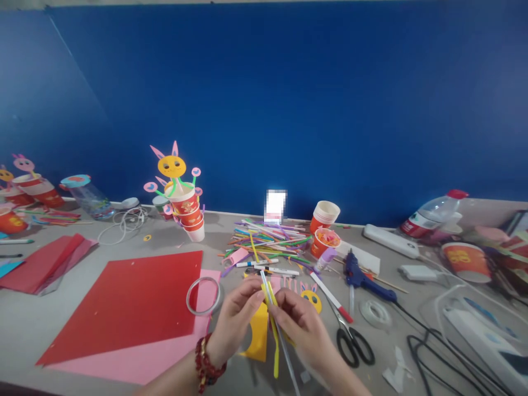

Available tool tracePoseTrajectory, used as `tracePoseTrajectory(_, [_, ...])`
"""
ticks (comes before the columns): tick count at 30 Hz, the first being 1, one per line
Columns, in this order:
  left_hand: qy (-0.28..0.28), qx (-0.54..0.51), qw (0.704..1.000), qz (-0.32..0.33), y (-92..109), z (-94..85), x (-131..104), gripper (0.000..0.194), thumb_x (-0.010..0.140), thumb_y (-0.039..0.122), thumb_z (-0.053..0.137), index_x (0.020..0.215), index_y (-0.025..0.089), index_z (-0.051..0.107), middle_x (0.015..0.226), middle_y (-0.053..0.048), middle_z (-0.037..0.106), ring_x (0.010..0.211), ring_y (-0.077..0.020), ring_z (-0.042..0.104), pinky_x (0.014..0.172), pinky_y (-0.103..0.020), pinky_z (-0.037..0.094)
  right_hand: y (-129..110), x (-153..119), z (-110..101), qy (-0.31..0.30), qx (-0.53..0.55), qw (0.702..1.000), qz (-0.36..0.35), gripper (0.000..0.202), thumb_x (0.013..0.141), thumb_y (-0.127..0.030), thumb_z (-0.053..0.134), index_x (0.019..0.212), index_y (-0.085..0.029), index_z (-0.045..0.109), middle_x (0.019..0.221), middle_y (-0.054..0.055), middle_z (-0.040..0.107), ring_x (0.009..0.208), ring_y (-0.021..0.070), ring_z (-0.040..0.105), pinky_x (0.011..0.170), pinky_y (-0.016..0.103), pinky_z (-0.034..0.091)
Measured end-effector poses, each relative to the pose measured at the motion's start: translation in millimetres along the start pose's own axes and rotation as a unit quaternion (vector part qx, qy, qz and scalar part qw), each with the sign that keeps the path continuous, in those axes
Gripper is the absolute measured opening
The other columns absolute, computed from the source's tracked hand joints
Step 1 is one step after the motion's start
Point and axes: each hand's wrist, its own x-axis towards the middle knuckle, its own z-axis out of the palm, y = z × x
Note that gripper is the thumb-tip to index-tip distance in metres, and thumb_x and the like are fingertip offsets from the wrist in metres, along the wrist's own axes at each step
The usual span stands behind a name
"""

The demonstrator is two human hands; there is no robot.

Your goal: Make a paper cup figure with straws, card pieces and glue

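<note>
My left hand (239,308) and my right hand (303,322) meet low in the middle of the view, fingertips pinched together. Between them are yellow pipe cleaners (276,355) and one long whitish strand (289,357), which slants down past the right hand. The fingers partly hide where these cross. Under the hands lies a yellow paper sheet (259,338) with a cut-out in it. Just beyond the right hand is a yellow paper face with pink ears (312,300). A roll of tape (203,279) lies left of my left hand.
A pile of colored pipe cleaners (268,239) lies ahead. Red paper (136,297) covers the left, near a decorated cup figure (185,206). To the right are scissors (350,341), a blue glue gun (367,280) with its cord, clear tape (374,314) and a bottle (429,214).
</note>
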Motion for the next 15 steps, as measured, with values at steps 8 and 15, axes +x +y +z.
tracePoseTrajectory(8, [-0.011,0.041,0.999,-0.031,1.7,5.1,1.7,0.029,0.089,0.044,0.062,0.077,0.018,0.061,0.071,0.0,0.053,0.067,-0.0144,0.046,0.065,-0.026,0.039,3.3,0.2,3.6,0.003,-0.098,0.995,-0.025,0.043,0.089,-0.054,0.059,0.066,-0.022,0.042,0.059,-0.005,0.041,0.053,0.0106,0.036,0.047,0.022,0.025])
tracePoseTrajectory(15, [-0.019,0.017,0.996,-0.085,3.7,6.8,5.6,0.036,0.083,0.048,0.068,0.071,0.018,0.053,0.064,0.003,0.047,0.058,-0.0108,0.042,0.057,-0.023,0.036,12.6,6.2,-2.9,-0.077,0.039,0.996,0.033,0.047,0.08,-0.061,0.067,0.065,-0.019,0.05,0.059,-0.006,0.04,0.053,0.0098,0.035,0.05,0.022,0.028])
